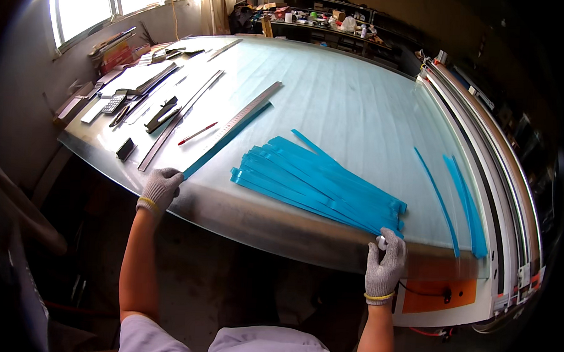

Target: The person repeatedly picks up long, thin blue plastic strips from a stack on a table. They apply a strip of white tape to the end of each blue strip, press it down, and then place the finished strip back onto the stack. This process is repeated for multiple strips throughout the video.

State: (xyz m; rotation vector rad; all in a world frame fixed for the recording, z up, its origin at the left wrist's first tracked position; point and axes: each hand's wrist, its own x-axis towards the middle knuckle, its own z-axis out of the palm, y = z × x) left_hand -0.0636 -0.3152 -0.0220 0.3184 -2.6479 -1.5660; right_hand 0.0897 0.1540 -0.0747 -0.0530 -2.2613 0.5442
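Note:
My left hand (162,188), in a grey knit glove, is closed at the table's near edge on the end of a blue strip (223,145). The strip runs away from me, partly beside or under a metal ruler (250,108). My right hand (385,267), gloved likewise, is bent at the near edge with a small white object (381,242) between thumb and fingers; its kind is too small to tell. Just beyond that hand lies a fanned pile of blue strips (313,180), its right end close to the fingertips. A red pen (197,133) rests left of the ruler.
On the large glossy table (354,103) lie a long metal bar (182,118), a black-handled tool (162,114), a small black block (126,149) and a calculator (114,102). More blue strips (466,206) lie at right, beside long rails (484,153). A cluttered shelf (326,17) stands behind.

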